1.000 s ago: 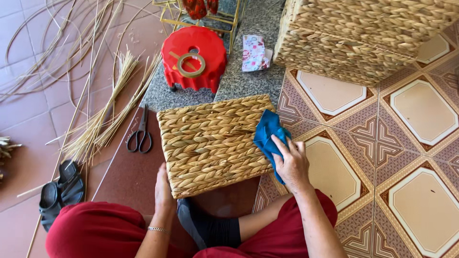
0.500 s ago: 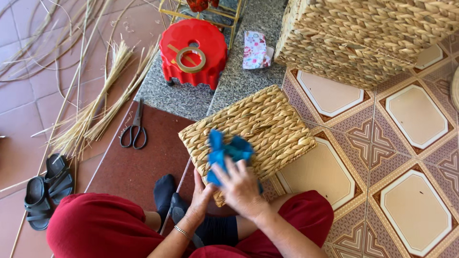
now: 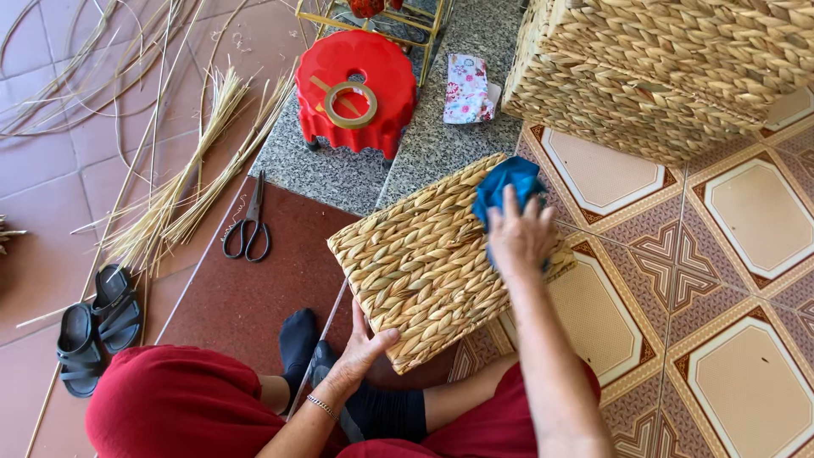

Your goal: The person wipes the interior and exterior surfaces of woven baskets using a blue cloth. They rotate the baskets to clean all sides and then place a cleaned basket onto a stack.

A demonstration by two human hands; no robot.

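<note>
1. A woven basket is held tilted on the floor in front of the seated person, one flat side turned up.
2. The near corner of the basket is gripped by the left hand; the thumb is laid on top of the weave and the fingers are curled under the edge, out of sight.
3. A blue cloth is pressed flat against the far upper part of the basket by the right hand; the fingers are stretched out and slightly spread over the cloth, not clenched.
4. The cloth is bunched just beyond the right fingertips and partly covered by them.
5. A pair of scissors is seen well to the left of the left fingers, lying on the dark red floor.
6. A red stool with a roll of tape on it is placed well beyond both hands.
7. A bundle of straw is spread further left of the scissors.
8. Black sandals are left far to the left of the left hand.
9. A large woven box is seen beyond and right of the right fingers.
</note>
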